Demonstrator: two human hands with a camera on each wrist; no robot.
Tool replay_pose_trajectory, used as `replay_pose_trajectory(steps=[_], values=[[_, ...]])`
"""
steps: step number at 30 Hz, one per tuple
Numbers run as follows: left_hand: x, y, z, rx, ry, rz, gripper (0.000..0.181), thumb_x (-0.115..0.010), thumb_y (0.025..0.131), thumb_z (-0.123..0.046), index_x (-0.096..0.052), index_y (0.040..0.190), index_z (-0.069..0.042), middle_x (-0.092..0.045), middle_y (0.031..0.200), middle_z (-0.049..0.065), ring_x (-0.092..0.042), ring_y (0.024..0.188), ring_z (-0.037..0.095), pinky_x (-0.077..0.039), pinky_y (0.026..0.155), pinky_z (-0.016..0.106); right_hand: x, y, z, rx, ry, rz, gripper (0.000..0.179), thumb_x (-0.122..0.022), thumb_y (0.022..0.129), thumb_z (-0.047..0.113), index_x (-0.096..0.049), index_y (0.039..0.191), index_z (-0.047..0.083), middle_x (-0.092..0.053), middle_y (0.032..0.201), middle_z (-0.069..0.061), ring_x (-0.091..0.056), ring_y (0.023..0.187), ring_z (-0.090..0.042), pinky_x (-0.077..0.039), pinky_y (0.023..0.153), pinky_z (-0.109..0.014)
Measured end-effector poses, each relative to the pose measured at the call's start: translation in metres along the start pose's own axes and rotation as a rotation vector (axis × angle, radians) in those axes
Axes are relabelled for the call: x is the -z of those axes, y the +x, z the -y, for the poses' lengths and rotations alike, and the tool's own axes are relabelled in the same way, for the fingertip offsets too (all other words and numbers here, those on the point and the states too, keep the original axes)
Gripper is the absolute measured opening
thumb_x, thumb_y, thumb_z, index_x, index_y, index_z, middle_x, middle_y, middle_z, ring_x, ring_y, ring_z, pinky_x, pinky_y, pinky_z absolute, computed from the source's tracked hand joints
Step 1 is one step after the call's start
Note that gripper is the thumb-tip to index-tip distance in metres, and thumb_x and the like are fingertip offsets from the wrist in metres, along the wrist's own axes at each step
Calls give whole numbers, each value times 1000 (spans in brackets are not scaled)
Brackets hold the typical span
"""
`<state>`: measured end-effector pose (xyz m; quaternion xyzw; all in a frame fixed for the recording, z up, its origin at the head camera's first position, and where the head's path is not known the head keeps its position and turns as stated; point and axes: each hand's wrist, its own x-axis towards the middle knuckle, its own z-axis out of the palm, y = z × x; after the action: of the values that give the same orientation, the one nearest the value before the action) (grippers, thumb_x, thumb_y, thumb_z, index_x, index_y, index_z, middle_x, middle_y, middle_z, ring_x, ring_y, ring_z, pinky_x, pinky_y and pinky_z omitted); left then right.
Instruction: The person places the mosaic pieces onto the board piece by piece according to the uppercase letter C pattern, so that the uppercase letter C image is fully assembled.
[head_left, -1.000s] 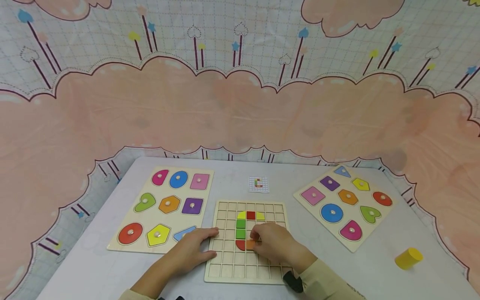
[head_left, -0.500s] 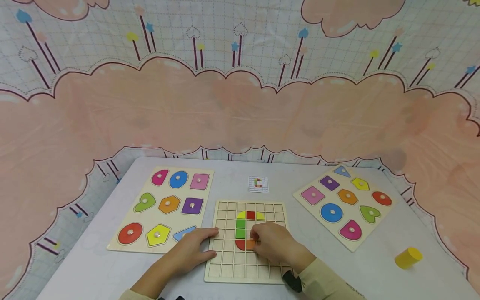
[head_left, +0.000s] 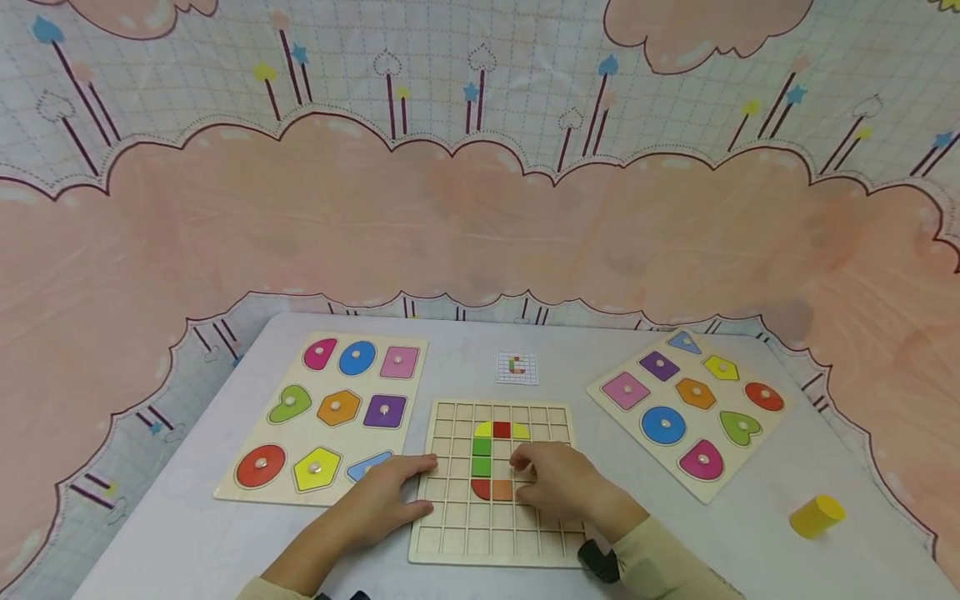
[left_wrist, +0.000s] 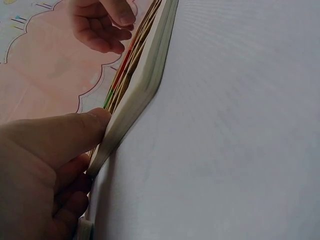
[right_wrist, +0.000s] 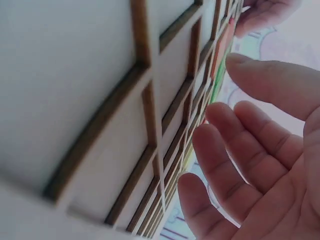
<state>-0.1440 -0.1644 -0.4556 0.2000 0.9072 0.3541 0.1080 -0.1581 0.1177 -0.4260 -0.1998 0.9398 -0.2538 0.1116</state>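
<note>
My left hand point(head_left: 382, 496) rests against the left edge of the wooden grid board point(head_left: 457, 542), thumb and forefinger apart and touching it. In the left wrist view the thumb of the left hand point(left_wrist: 55, 145) meets the board's edge. Over the board's middle, my right hand point(head_left: 558, 483) is just right of an orange square tile point(head_left: 502, 490), fingers loosely bent and holding nothing. Beside that tile lies a red rounded tile point(head_left: 481, 490). Two green tiles point(head_left: 482, 457) stand above it. The top row has a red square tile point(head_left: 502, 430) between two yellow rounded tiles point(head_left: 483, 430).
A small pattern card point(head_left: 517, 367) lies behind the board. To the left is a knobbed shape puzzle point(head_left: 322, 442); another shape puzzle point(head_left: 708, 454) lies turned at the right. A yellow cylinder point(head_left: 817, 517) lies near the table's right side.
My right hand has drawn slightly right, off the orange tile, which now shows whole in its cell. Its thumb and forefinger have parted. The left hand stays in place.
</note>
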Motion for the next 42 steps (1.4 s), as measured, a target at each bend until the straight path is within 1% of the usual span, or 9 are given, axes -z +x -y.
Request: replay_pose_trajectory(steps=[5, 12, 18, 23, 28, 31, 42], values=[[-1, 1, 0, 0, -1, 0, 54, -78, 88, -23, -60, 136, -6, -57, 141, 5, -47, 134, 34, -37, 111, 54, 8, -7, -10, -33, 13, -28, 29, -78, 79, 12, -69, 106, 10, -63, 93, 6, -56, 85, -16, -51, 79, -40], [-1, 2, 2, 5, 19, 2, 54, -78, 89, -22, -60, 136, -6, -57, 141, 5, -47, 134, 34, -38, 110, 54, 18, -22, -32, -146, 55, -60, 33, -83, 78, 13, -69, 107, 13, -63, 95, 8, -55, 89, -15, -53, 83, -38], [0, 1, 0, -10, 17, -6, 53, -79, 87, -21, -61, 134, -4, -58, 140, 6, -48, 133, 34, -38, 110, 54, 28, -33, -49, -208, 62, -68, 36, -85, 78, 16, -69, 110, 16, -65, 101, 9, -58, 96, -16, -55, 88, -39], [1, 0, -1, -3, 12, -2, 54, -79, 87, -21, -61, 135, -4, -58, 140, 6, -48, 133, 34, -38, 110, 54, 32, -39, -59, -218, 65, -58, 37, -86, 77, 15, -69, 111, 15, -66, 104, 8, -59, 100, -19, -54, 90, -41], [1, 0, -1, 2, 14, -1, 54, -79, 87, -22, -61, 135, -5, -58, 140, 5, -47, 134, 34, -38, 110, 54, 32, -42, -62, -224, 67, -28, 40, -89, 74, 16, -69, 109, 14, -64, 101, 7, -58, 98, -20, -53, 93, -44], [1, 0, -1, 4, 11, -1, 54, -79, 87, -22, -61, 135, -6, -58, 140, 5, -47, 134, 34, -38, 110, 54, 31, -43, -62, -219, 69, -17, 41, -89, 73, 13, -68, 108, 13, -64, 100, 6, -58, 97, -19, -53, 94, -45], [3, 0, -3, -1, 14, -7, 53, -79, 87, -22, -61, 134, -5, -58, 140, 5, -48, 133, 34, -38, 110, 54, 31, -43, -66, -174, 37, -42, 33, -87, 76, 10, -68, 103, 11, -64, 95, 6, -58, 92, -18, -54, 90, -42]])
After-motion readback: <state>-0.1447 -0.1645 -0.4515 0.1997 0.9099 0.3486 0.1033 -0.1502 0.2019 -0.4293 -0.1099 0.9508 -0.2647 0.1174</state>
